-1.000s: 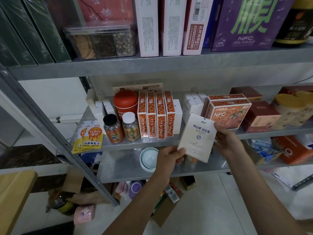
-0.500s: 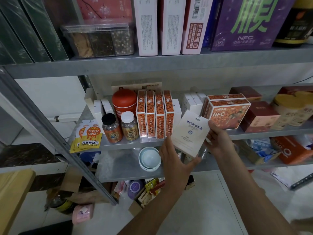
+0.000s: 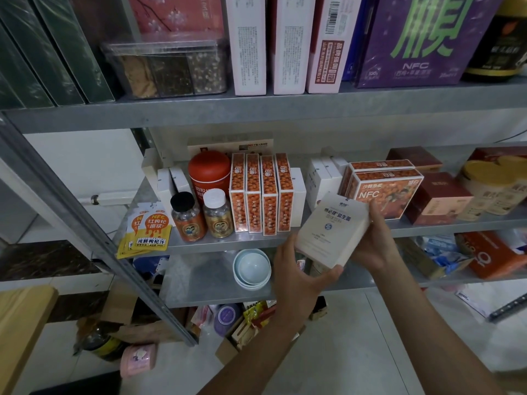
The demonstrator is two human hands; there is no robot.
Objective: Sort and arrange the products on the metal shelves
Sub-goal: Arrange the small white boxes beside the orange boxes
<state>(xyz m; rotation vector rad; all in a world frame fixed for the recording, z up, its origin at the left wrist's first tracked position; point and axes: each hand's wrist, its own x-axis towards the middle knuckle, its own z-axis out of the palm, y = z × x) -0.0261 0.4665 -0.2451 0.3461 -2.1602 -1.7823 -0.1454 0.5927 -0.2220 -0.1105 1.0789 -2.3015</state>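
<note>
Since half a second ago the white box (image 3: 332, 228) has tipped back a little, so that its thick side edge shows, and my left hand (image 3: 296, 276) has closed in on its lower left part. Both hands hold it now. The left hand grips from below, with the thumb hooked under the bottom corner and the fingers behind the box, out of sight. My right hand (image 3: 373, 243) clasps the right side, thumb on the upper right edge, fingers curled round the back.

The white box is tilted and off the shelving, in the air just in front of the front edge of the middle shelf (image 3: 222, 243). It sits before the gap between the row of four orange boxes (image 3: 261, 195) and the NFC box (image 3: 385, 195), and it covers the lower part of the small white boxes (image 3: 322, 181) that stand in that gap.

Left of the orange row stand two bottles (image 3: 188, 216) near the front edge, with a red tin (image 3: 209, 175) behind them. Yellow sachets (image 3: 148, 232) hang over the front left corner. Pale bowls (image 3: 252, 267) are stacked on the lower shelf (image 3: 199, 283), just left of my left hand.
</note>
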